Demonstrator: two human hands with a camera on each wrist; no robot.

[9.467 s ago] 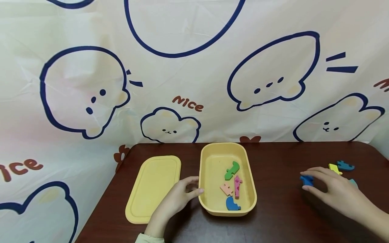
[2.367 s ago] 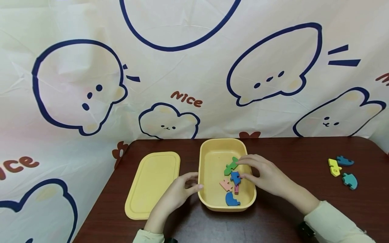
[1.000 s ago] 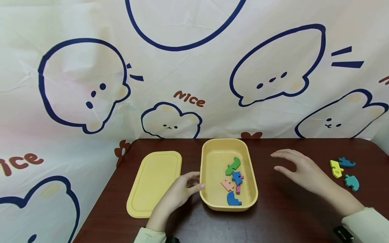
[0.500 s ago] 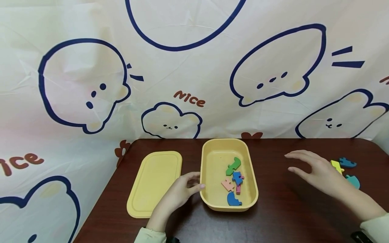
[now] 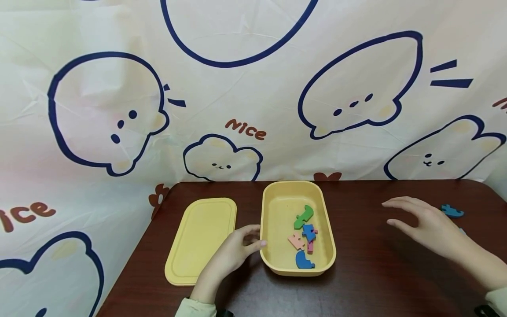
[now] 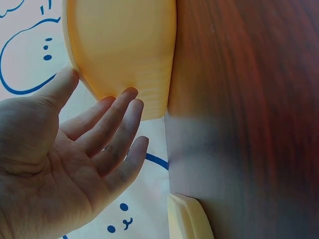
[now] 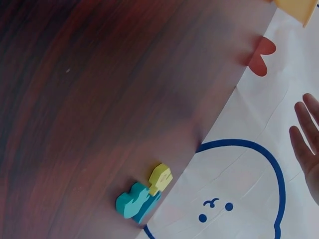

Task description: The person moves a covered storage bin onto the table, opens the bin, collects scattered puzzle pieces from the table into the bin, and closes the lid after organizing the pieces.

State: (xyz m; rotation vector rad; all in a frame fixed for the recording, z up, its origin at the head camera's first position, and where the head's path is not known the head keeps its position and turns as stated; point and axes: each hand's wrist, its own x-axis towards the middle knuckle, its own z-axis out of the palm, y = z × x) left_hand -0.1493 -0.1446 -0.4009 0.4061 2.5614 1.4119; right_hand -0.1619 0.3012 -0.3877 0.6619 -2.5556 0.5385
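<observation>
Head view: worktop (image 5: 364,273) shown forward and down; wrist views: set closer, tipped sideways; yellow box (image 5: 278,220) shared by head, left wrist.

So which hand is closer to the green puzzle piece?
The left hand. It touches the left side of the yellow box where the green puzzle piece lies; the right hand is farther off, over the table right of the box.

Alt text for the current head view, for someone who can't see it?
A left hand rests against a yellow box holding five puzzle pieces, while an empty right hand hangs over the table. A yellow lid lies left of the box.
</observation>
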